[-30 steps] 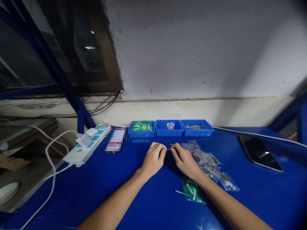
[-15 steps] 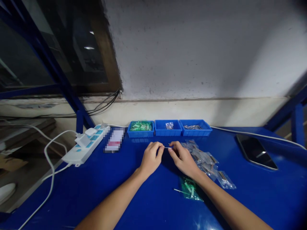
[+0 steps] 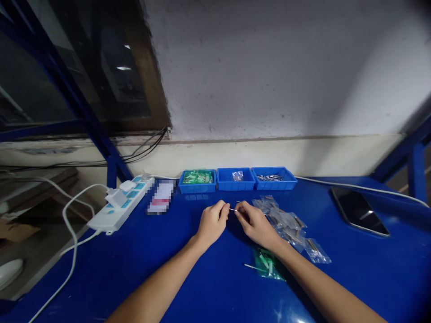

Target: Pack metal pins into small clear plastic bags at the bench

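A thin, pale metallic rod spans the gap between my hands above the blue table. My left hand pinches its left end between thumb and fingers. At the right end, my right hand closes thumb and fingertips on it. The rod's exact kind is too small to make out. Below my right wrist lies a green-tinted plastic bag with pale pieces inside, and a thin white-and-green stick beside it. Several small clear bags with slim metal parts lie right of my right hand.
Along the back stand a blue bin with green packets, a blue bin with a small clear bag and a blue bin of metal rods. A white power strip with cables is at left, a dark phone at right.
My right fingers have come a little closer to my left hand and curled further around the rod. The rod now slants slightly down to the right. The table items have stayed put.
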The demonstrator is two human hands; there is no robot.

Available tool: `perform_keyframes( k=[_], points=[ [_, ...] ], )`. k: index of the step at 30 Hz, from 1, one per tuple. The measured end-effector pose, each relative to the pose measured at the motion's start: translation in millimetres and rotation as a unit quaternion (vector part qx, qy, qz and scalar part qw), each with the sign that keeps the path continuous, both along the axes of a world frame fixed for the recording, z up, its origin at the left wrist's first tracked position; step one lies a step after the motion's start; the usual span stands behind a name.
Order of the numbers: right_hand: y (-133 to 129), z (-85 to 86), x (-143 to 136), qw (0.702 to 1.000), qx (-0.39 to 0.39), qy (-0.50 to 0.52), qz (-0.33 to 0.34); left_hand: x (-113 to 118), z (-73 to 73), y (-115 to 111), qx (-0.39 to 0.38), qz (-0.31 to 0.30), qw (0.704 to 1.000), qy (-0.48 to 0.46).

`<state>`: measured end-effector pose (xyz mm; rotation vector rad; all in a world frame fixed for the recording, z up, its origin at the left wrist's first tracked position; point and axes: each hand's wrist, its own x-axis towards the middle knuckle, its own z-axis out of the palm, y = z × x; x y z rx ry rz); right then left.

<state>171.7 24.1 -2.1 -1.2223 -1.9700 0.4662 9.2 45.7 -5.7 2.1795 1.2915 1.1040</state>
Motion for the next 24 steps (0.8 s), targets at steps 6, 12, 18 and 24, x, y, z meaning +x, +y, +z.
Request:
perform_keyframes(
  k=[6,12,18,24],
  points=[
    [3.2,-2.4,1.9,0.999,0.022,-0.015,-0.022,0.4,1.1,-1.1,-0.006,-0.009,1.0,-0.015],
    [2.6,0.2,2.1,0.999,0.013,-0.014,-0.044,1.3,2.2,-3.9,0.023,-0.027,0.999,0.021],
    [1.3,1.3,2.6,0.999,0.002,0.026,-0.038,1.2,3.3,-3.9,0.023,-0.02,0.999,0.01],
    [1.3,3.1,3.1,0.999,0.029,0.032,-0.031,0.1,0.9,-1.6,0.008,-0.026,1.0,0.01]
  ],
)
